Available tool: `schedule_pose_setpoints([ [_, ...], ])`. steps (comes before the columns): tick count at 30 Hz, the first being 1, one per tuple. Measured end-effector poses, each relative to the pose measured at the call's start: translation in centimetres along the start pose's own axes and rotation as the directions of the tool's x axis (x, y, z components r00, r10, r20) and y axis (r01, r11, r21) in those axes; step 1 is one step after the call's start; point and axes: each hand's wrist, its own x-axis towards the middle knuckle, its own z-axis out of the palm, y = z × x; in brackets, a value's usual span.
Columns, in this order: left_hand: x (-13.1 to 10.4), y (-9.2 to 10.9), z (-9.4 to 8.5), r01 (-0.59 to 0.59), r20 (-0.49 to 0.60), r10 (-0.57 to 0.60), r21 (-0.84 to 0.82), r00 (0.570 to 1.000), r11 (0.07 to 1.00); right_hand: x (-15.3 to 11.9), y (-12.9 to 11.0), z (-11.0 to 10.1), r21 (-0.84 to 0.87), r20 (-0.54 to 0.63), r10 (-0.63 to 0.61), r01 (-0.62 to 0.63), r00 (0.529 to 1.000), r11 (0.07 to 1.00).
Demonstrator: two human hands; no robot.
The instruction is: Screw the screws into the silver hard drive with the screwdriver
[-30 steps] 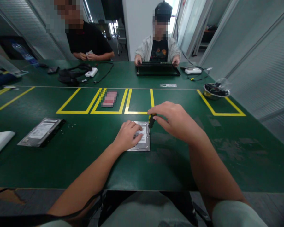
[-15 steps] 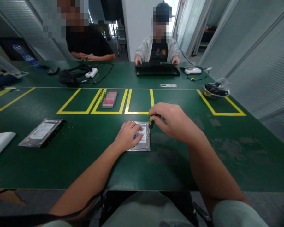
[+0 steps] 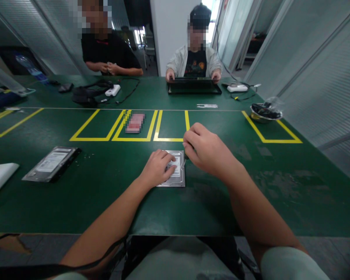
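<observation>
Well, the metal bowl holds black items.

On the worktop lie two hard drives, two small white boxes, one bowl and one pink item. Above it is one screwdriver, mostly hidden. Beyond its far side are two people, one wearing a cap.

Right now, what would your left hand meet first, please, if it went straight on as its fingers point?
Probably the right hand, just past the edge of the hard disk drive, though their relative heights are unclear.
</observation>
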Motion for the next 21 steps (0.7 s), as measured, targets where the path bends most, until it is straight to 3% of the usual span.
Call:
schedule_pose_setpoints([
  [5, 0.01, -0.03, 0.06, -0.003, -0.005, 0.003, -0.009, 1.0, 1.0, 0.16, -0.4, 0.65, -0.091, -0.031, 0.006, -0.009, 1.0, 0.996],
  [12, 0.04, 0.03, 0.01, -0.004, -0.002, 0.004, -0.009, 1.0, 1.0, 0.07, -0.56, 0.7, -0.076, -0.064, 0.025, -0.03, 0.998, 0.997],
  [21, 0.06, 0.0, 0.07, 0.0, -0.002, 0.0, -0.008, 1.0, 1.0, 0.12, -0.68, 0.28, -0.018, 0.03, 0.037, -0.036, 0.999, 0.999],
])
